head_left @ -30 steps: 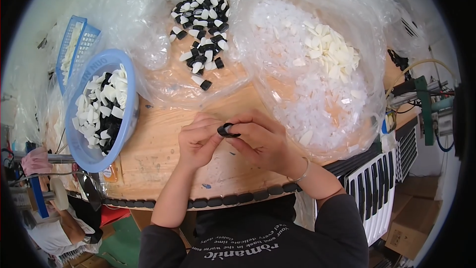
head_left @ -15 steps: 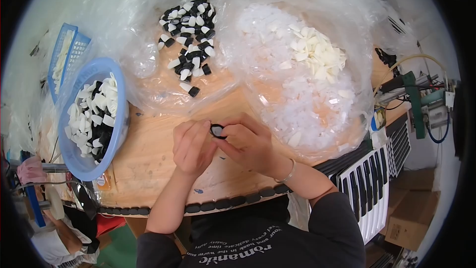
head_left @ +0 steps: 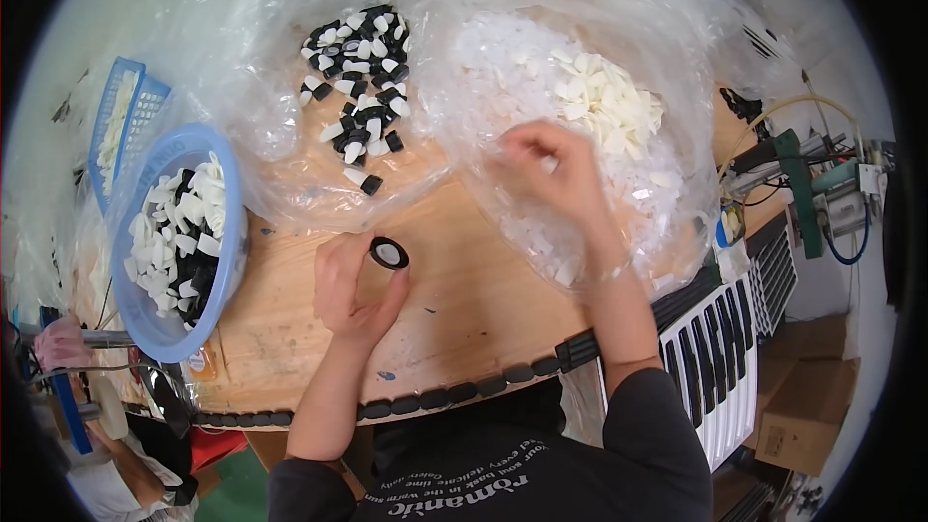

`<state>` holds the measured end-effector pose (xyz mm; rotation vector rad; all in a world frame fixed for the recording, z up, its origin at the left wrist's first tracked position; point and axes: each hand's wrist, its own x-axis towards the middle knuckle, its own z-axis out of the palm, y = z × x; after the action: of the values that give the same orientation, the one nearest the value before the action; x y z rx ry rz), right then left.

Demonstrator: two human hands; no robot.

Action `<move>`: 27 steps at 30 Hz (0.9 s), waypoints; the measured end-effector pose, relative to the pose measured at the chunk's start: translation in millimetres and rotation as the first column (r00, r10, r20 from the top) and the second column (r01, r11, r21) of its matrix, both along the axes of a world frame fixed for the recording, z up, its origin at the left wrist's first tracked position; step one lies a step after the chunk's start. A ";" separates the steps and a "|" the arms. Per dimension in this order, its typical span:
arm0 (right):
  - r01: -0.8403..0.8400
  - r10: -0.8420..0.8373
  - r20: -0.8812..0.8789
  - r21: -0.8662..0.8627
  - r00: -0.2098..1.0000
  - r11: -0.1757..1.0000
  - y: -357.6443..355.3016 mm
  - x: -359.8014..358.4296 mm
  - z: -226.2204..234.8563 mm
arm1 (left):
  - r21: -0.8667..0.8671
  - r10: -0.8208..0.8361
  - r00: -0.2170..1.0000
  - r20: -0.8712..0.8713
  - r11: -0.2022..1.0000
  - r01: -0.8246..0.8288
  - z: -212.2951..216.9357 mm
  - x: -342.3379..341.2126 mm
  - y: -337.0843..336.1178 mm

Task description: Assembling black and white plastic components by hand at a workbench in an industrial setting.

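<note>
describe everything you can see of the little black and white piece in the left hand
The small piece is a short black ring or cap with a white insert filling its open face, plastic by the look. It sits pinched at the fingertips of the left hand, face tilted up toward the camera, held just above the bare wooden tabletop. Nothing else touches it; the right hand is away over the white parts.

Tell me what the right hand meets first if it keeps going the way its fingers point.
Probably the heap of white plastic pieces in the clear bag, just beyond the right hand; its height above them is unclear.
</note>
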<state>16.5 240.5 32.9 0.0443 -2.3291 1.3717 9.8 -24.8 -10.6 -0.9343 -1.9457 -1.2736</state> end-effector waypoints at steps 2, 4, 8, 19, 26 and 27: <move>0.165 -0.189 0.128 0.180 0.973 0.970 54.4 -14.9 -3.2 | 0.015 -0.011 1.000 -0.007 1.000 0.011 5.2 1.0 2.4; 0.217 -0.270 0.151 0.297 0.951 0.930 95.9 -28.7 -19.3 | 0.032 -0.021 1.000 -0.019 0.999 0.021 7.0 0.2 7.4; 0.074 -0.192 0.169 0.534 0.967 0.842 113.6 -41.7 -46.4 | -0.030 -0.040 0.999 -0.009 0.999 0.040 4.1 0.7 7.7; -0.098 -0.084 0.439 0.376 0.894 0.922 101.3 18.0 -20.8 | -0.042 -0.036 0.999 -0.005 0.999 0.035 4.1 0.3 5.6; -0.098 -0.210 0.353 0.684 0.912 0.723 75.0 20.5 -46.6 | -0.052 -0.078 0.997 0.008 0.996 0.078 1.3 0.5 9.1; -0.105 -0.199 0.355 0.678 0.913 0.727 71.7 21.1 -48.1 | -0.053 -0.071 0.997 0.002 0.996 0.071 1.3 0.3 9.1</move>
<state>37.6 312.3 -15.2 -0.0914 -3.0509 0.4208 10.1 -15.7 -9.3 -1.0380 -1.9708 -1.2668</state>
